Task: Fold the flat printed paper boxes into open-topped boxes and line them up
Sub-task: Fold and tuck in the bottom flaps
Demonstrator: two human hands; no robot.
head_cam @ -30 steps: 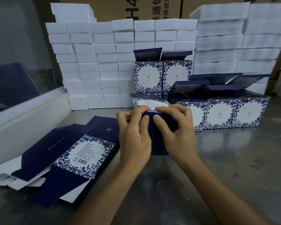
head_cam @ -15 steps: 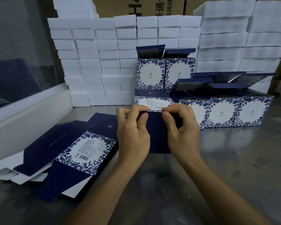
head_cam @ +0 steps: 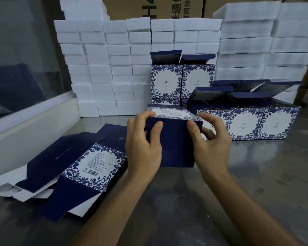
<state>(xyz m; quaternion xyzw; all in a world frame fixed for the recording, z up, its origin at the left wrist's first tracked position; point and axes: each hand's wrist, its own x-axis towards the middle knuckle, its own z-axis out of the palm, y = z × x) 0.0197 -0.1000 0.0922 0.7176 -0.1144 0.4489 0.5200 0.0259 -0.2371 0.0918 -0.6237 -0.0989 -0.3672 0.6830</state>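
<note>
Navy panel: faces the camera on the half-folded box [head_cam: 174, 144], floral white side on top
Position: mid-surface, before the folded row
Left hand [head_cam: 143, 144]: grasping its left edge
Right hand [head_cam: 211, 139]: pinching its right corner

Both hands, left [head_cam: 143, 142] and right [head_cam: 210, 144], forward, fingers curled, thumbs pressing inward

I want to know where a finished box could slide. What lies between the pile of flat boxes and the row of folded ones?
In the head view, the box being folded, held by the left hand and right hand.
</note>
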